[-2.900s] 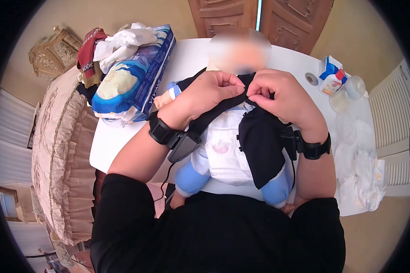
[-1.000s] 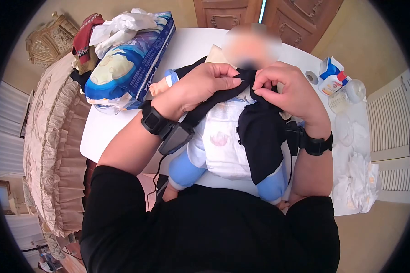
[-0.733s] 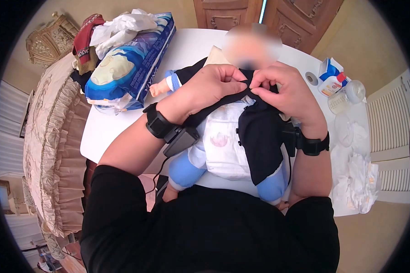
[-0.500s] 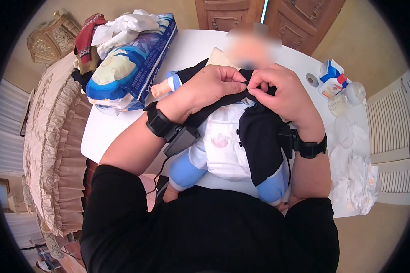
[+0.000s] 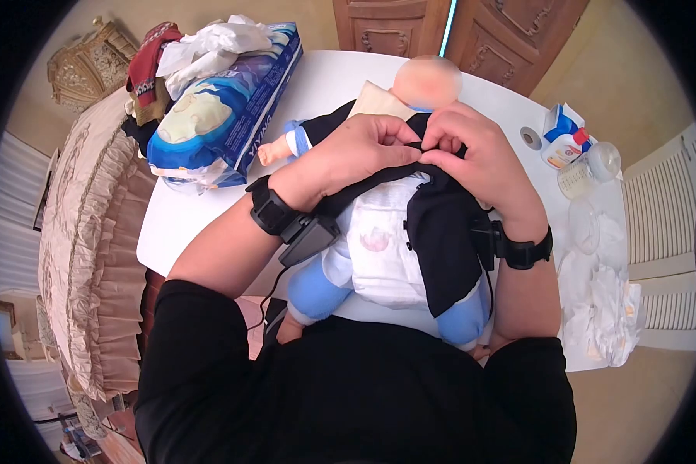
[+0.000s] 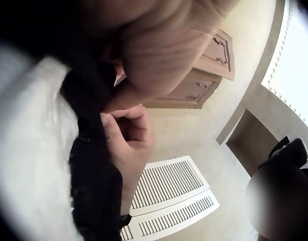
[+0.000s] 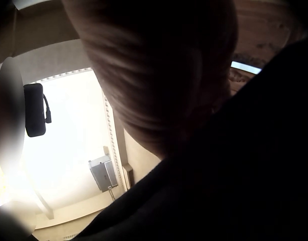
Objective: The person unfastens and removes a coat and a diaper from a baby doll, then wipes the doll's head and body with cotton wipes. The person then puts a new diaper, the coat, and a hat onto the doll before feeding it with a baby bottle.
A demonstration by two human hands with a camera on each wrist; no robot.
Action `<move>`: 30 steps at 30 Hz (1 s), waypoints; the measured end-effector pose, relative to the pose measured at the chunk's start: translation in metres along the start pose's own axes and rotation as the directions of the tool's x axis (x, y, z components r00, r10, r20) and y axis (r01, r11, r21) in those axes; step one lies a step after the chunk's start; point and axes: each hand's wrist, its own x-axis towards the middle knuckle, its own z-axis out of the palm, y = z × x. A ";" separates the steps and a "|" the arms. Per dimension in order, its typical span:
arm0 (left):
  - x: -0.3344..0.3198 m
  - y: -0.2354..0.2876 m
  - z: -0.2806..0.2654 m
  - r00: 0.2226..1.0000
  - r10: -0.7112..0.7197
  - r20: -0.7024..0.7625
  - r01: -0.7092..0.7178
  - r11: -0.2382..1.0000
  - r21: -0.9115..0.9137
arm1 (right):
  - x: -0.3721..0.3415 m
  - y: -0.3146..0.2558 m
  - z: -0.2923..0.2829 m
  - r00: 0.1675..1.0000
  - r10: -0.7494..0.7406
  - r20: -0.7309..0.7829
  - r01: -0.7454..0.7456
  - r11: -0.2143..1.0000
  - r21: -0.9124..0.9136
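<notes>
On its back on a white table [image 5: 193, 232] lies a baby doll [image 5: 277, 150] with a black buttoned top [image 5: 445, 255], a white diaper [image 5: 383, 267] and blue legwear [image 5: 317, 290]. My left hand [image 5: 361, 155] pinches one front edge of the top over the doll's chest. The right hand [image 5: 475, 158] pinches the opposite edge, its fingertips meeting the left ones. Lower down, the top hangs apart and shows small black buttons along one side. In the left wrist view the fingertips of my right hand [image 6: 126, 140] come together at the black cloth. The right wrist view is mostly dark cloth and palm.
A blue diaper pack [image 5: 216, 124] with white cloth on it lies at the back left. On the right stand a red-capped bottle [image 5: 566, 147], a baby bottle [image 5: 576, 178] and a tape roll [image 5: 530, 137]. Crumpled white plastic [image 5: 603, 317] lies near the right edge.
My hands, apart a second ago, have closed together over the doll's chest and remain on the top's edges. The right hand has turned slightly, and more of the doll's head shows.
</notes>
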 end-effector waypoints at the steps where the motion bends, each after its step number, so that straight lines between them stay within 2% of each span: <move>1: -0.001 0.002 0.001 1.000 -0.002 -0.030 0.004 0.999 0.053 | 0.001 -0.002 0.001 0.999 0.047 -0.026 -0.047 0.999 0.011; 3: -0.001 -0.002 0.002 0.998 0.043 -0.039 -0.039 0.993 0.109 | 0.002 -0.002 0.001 0.994 0.093 -0.056 -0.092 0.996 0.020; 4: -0.001 -0.003 0.003 0.995 0.087 -0.048 -0.078 0.984 0.163 | 0.002 -0.002 0.001 0.993 0.112 -0.025 -0.112 0.994 0.016; 5: -0.001 -0.003 0.003 0.995 0.088 -0.044 -0.080 0.983 0.165 | 0.001 -0.001 0.001 0.991 0.132 0.006 -0.132 0.991 0.011; 8: -0.004 0.001 0.003 0.997 0.063 -0.038 -0.055 0.983 0.174 | -0.001 0.002 0.000 0.992 0.122 -0.026 -0.122 0.992 -0.011; 10: -0.005 0.001 0.003 0.999 0.037 -0.025 -0.035 0.996 0.083 | -0.001 0.001 0.000 0.995 0.097 -0.030 -0.098 0.995 -0.019; 16: -0.004 -0.001 0.001 1.000 -0.002 0.014 0.002 1.000 -0.009 | -0.001 0.000 0.000 0.998 0.055 -0.010 -0.056 0.998 -0.034; 20: -0.003 -0.001 0.002 1.000 -0.008 0.006 0.008 1.000 0.013 | -0.001 -0.004 0.001 0.998 0.065 -0.004 -0.065 0.997 -0.035; 24: -0.004 -0.004 0.004 0.997 0.066 -0.041 -0.062 0.994 0.094 | -0.001 -0.001 0.006 0.999 0.044 -0.021 -0.046 0.995 -0.084; 26: -0.005 -0.004 0.006 0.993 0.103 -0.055 -0.096 0.988 0.117 | 0.000 -0.001 0.008 0.998 -0.005 -0.068 -0.007 0.987 -0.163; 28: -0.009 -0.003 0.008 0.974 0.177 -0.144 -0.112 0.920 0.374 | 0.001 -0.001 0.009 0.995 -0.008 -0.101 -0.009 0.985 -0.174; 29: -0.011 -0.001 0.009 0.974 0.176 -0.143 -0.111 0.921 0.374 | 0.001 -0.001 0.010 0.991 -0.015 -0.133 -0.010 0.983 -0.185; 30: -0.013 0.001 0.010 0.959 0.264 -0.102 -0.188 0.864 0.467 | 0.001 0.000 0.010 0.991 -0.014 -0.134 -0.012 0.983 -0.185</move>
